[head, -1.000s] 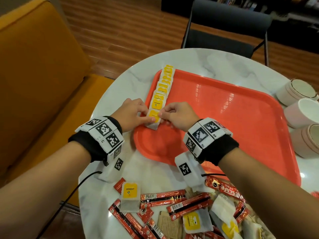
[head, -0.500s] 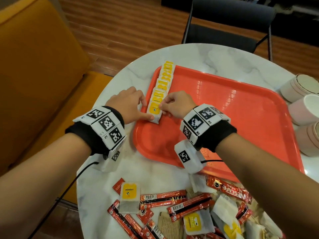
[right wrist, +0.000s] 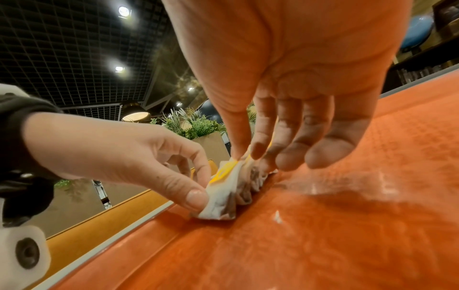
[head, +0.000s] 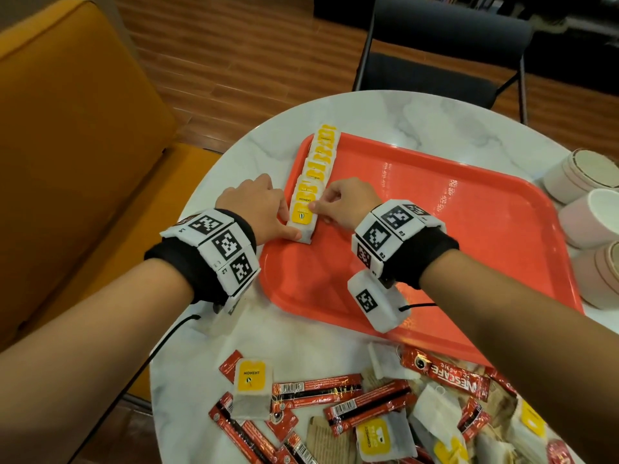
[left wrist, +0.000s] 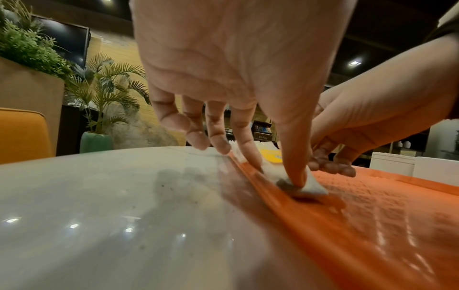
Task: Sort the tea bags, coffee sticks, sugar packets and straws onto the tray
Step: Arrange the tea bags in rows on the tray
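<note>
Glossy orange plastic tray [head: 469,209], polished marble table [head: 268,333]

Warm ceiling spotlights [right wrist: 119,69] glare off the glossy tray [head: 469,209]; wrist views bend and blur near the edges.

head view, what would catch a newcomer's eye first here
The big orange-red tray fills the middle of the marble table, with a neat row of yellow-labelled tea bags along its left edge. The left hand and right hand pinch the nearest bag of that row. Nearer the person lies a jumbled pile of red coffee sticks and tea bags.
</note>
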